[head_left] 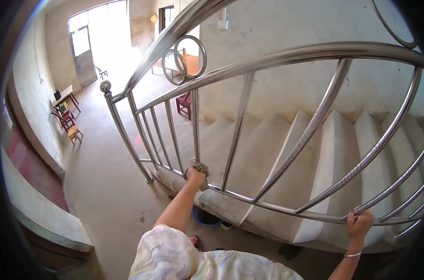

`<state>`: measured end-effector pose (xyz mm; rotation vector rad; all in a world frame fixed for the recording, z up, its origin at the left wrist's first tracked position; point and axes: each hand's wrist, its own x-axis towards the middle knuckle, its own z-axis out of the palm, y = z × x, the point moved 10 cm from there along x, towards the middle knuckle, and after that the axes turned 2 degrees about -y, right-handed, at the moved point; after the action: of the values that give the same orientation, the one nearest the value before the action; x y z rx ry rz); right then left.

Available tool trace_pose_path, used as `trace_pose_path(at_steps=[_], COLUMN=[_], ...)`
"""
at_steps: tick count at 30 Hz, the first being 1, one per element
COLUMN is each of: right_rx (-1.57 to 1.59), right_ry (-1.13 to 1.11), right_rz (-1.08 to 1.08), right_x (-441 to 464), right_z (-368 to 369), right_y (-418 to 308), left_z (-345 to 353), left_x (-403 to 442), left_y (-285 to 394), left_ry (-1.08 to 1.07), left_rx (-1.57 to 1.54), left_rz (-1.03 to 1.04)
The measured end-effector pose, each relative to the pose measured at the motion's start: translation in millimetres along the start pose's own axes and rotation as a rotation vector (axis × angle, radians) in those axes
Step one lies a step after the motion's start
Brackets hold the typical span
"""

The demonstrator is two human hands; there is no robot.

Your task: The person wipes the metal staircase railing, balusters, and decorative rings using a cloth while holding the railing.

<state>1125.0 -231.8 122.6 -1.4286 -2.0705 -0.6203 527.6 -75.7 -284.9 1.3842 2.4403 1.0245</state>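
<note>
My left hand (196,176) is closed around a grey-green cloth (200,167), pressed against the foot of an upright bar where it meets the lower rail of the metal stair railing (282,207). Farther right, my right hand (360,223) has its fingers wrapped round a bar of the same railing, close to the lower rail. A bracelet circles that wrist. The shiny railing rises to the right, with round bars and a thick curved handrail (286,58). Part of the cloth is hidden behind my fingers.
Concrete steps (310,177) climb to the right behind the railing. A dark blue basin (205,217) sits on the floor below the stair edge. Across the room are a red chair (184,105), a wooden stool (74,134), a small table (65,95) and a bright doorway (107,42).
</note>
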Motion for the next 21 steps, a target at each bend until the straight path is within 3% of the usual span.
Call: trace_pose_path(at_steps=[2,3,5,6,8,9,10,12,14,15,16,17,18,19,20,21], right_rx=[-0.016,-0.029,-0.054,-0.081,-0.121,-0.156,-0.158,-0.19,-0.217,-0.213,-0.209,-0.195,-0.192,-0.216,-0.244,-0.248], right_ry=[-0.049,-0.092,-0.001,0.102,0.107,0.112,0.118,0.175,0.172,0.166,0.162,0.095,0.089,0.094,0.103,0.101], right_rz=[0.021,0.035,0.049,0.058,0.059,0.062,0.056,0.061,0.089,0.076,0.062,0.108,0.105,0.094,0.084,0.081], right_x=[-0.3,-0.9,-2.2,-3.4,-7.2,-8.7,-9.2,-12.6,-17.8,-17.5,-17.2,-19.1,-21.3,-22.9,-23.5,-23.6], right_z=[2.4,5.4,3.8,-2.7,0.0,0.7,1.7,0.8,4.5,5.4,6.4,10.6,13.5,14.8,14.4,14.3], right_y=[-1.1,-0.9,-4.8,-5.4,-1.4,1.0,1.9,5.2,13.0,13.4,13.4,20.4,22.6,24.5,26.3,27.2], left_z=[-20.1,-16.7,-3.2,-1.5,17.3,23.5,33.0,-17.7,-99.3,-151.1,-198.0,-230.9,-298.0,-327.4,-335.7,-354.2], left_x=[-25.5,-26.5,-21.2,-18.8,-21.0,-10.7,-2.4,11.7,14.3,35.2,46.6,51.0,26.0,30.1,38.5,41.5], left_y=[-0.2,-8.9,-7.2,-12.8,-32.0,-11.0,-21.1,-27.7,-0.4,19.2,41.5,47.0,97.0,115.4,123.2,138.0], left_ry=[-0.13,-0.14,-0.311,-0.311,-0.415,-0.444,-0.438,-0.039,-0.049,0.108,0.193,0.247,0.259,0.334,0.334,0.431], left_rx=[-0.38,-0.373,-0.019,-0.021,-0.232,0.023,0.016,-0.562,-1.237,-1.004,-1.034,-1.257,-1.13,-1.055,-1.057,-0.846], left_rz=[-0.433,-0.437,-0.213,-0.214,-0.412,0.029,0.028,-0.038,-0.385,-0.059,0.181,0.039,-0.056,0.078,0.075,0.167])
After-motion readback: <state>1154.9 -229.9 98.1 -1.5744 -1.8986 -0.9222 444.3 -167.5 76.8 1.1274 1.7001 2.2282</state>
